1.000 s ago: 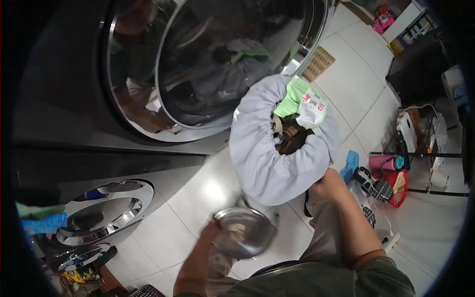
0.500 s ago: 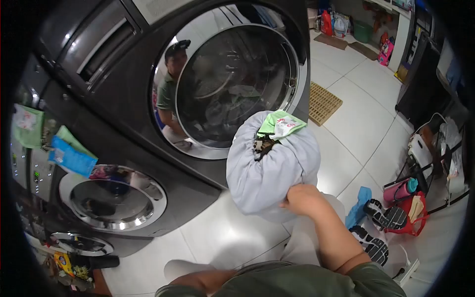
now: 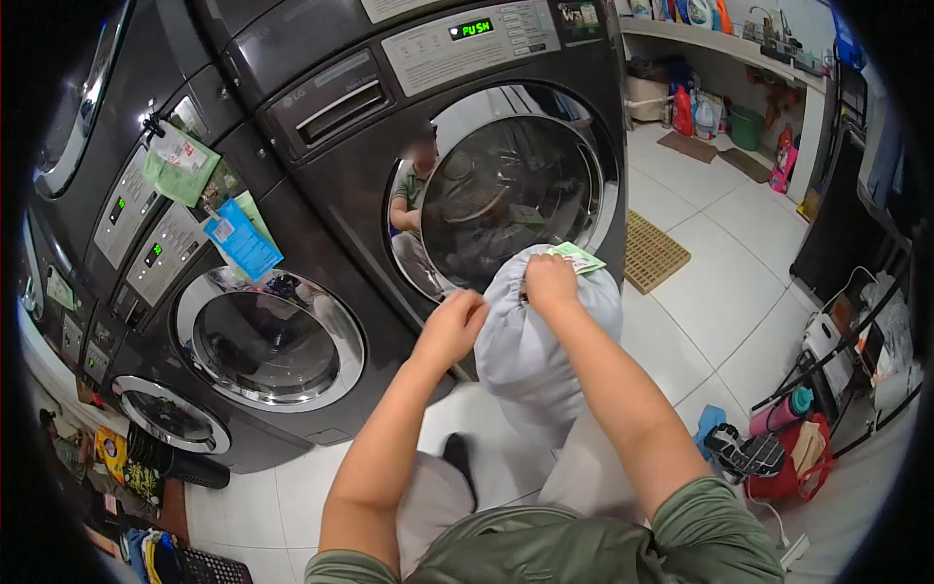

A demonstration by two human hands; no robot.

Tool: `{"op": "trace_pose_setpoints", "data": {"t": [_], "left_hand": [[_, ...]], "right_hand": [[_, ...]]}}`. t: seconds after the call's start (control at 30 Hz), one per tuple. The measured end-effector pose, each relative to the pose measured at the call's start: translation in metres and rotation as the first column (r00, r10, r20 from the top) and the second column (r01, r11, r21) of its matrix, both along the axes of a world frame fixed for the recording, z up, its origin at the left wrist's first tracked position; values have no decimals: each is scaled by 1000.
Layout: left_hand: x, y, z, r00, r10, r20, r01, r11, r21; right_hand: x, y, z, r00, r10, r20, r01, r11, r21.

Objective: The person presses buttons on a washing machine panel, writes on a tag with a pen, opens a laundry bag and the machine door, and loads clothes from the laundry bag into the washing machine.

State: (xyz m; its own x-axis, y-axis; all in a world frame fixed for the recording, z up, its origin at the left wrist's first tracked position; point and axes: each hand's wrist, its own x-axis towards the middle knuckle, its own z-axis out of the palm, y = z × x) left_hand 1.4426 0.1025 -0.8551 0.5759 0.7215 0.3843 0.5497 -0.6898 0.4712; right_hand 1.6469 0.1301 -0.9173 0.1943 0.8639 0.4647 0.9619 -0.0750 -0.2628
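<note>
A full, light grey cloth bag (image 3: 530, 355) stands upright between my knees, its gathered mouth narrowed at the top. My right hand (image 3: 552, 282) is closed on the rim of that mouth, beside a green paper tag (image 3: 579, 258). Just left of the bag's top, my left hand (image 3: 457, 326) is curled with its fingertips together; whether anything thin is between them is too small to tell. Behind the bag is the closed round door (image 3: 511, 195) of a dark washing machine, whose display (image 3: 473, 29) reads PUSH.
More dark machines with round doors (image 3: 272, 341) line the left, with green and blue tags (image 3: 243, 240) hanging there. A tan plastic mat (image 3: 652, 253) lies on the floor. At right are shoes (image 3: 744, 453), a red bag (image 3: 808, 457) and a pink bottle (image 3: 778, 414).
The view has tilted up. The metal bowl my left hand held a second ago is out of sight, and that hand is now beside the bag. My right hand has moved from the bag's side to its mouth.
</note>
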Motion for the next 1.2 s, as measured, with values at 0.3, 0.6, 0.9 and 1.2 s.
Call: {"op": "trace_pose_setpoints", "data": {"t": [0.3,0.6,0.9,1.2], "left_hand": [[103,97,-58,917,-375,136,382,924,-28],[129,130,-49,818,-447,363,563,754,-339],[143,88,33,783,-464,414,580,786,-215],[157,-26,1,339,7,941,830,469,-303]], "right_hand": [[25,-28,0,956,56,-287,12,974,228],[66,-34,20,645,61,-762,45,992,117],[93,-82,77,498,520,-694,-224,850,476],[44,-164,74,778,102,-620,242,862,445]]}}
